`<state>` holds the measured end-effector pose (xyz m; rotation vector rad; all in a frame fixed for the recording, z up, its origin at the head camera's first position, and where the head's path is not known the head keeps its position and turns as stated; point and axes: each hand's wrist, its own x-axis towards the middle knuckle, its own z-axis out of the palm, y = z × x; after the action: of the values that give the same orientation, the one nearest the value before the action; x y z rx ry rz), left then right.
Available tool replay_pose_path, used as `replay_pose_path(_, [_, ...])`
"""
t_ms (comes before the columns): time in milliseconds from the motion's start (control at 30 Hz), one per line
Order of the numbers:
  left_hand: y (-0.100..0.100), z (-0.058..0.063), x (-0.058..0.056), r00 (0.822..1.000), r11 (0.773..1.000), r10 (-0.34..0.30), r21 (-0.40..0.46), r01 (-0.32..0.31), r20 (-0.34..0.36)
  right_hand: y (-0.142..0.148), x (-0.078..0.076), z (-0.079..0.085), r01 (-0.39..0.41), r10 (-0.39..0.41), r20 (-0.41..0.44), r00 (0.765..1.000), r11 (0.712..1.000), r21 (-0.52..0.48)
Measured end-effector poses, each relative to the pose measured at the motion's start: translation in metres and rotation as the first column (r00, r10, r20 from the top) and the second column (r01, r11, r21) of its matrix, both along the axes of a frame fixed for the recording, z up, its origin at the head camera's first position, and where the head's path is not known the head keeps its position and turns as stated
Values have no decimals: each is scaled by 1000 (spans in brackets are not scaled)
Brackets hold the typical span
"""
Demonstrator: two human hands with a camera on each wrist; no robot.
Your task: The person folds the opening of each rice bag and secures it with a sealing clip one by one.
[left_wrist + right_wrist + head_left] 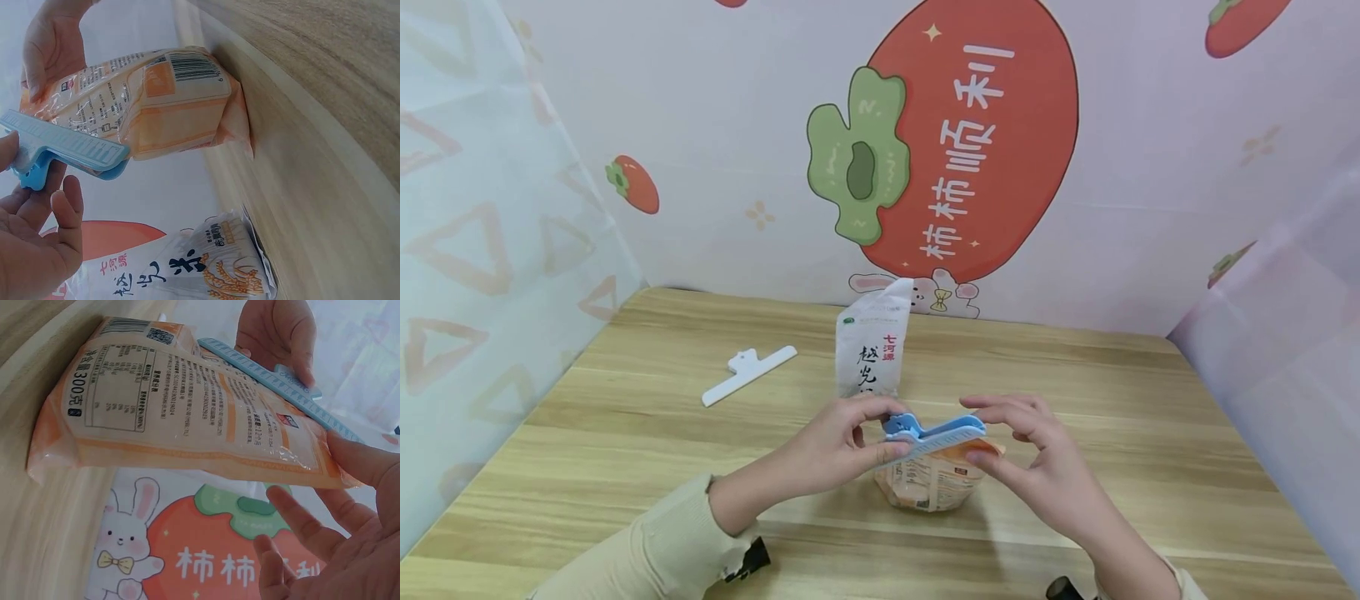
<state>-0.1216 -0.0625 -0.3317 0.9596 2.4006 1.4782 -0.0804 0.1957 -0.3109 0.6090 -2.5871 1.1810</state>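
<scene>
An orange-and-cream plastic food bag stands upright on the table, printed with small text, a barcode and "300". My left hand pinches the handle of a blue bag clip between thumb and fingers. The clip's long bar lies across the front of the bag near its top, with its two bars slightly parted at the end. On the other side, my right hand holds the bag's top edge, thumb on the near face and fingers behind. How far the clip reaches over the bag's top is hard to tell.
Behind the orange bag stands a white rice bag with black and red characters. A white clip lies on the wooden table at the left. Printed cloth with fruit pictures forms the walls at the back and sides.
</scene>
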Motion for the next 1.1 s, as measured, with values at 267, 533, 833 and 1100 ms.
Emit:
replay_pose_path(267, [-8,-8,-2,999,998,27,-59,-25,34,8,1,-6,-34,34,32,999,999,12])
replay_pose_path(533, [-21,-16,-3,997,992,30,-127,-20,72,16,1,-12,-34,31,92,995,999,36])
replay_pose_path(833, [-23,-26,-6,993,988,-16,-151,34,116,27,-7,-28,-96,81,248,965,994,48])
replay_pose_path(1100, [-15,-34,-3,979,996,-5,-88,23,204,30,-13,-44,-180,164,377,912,984,7])
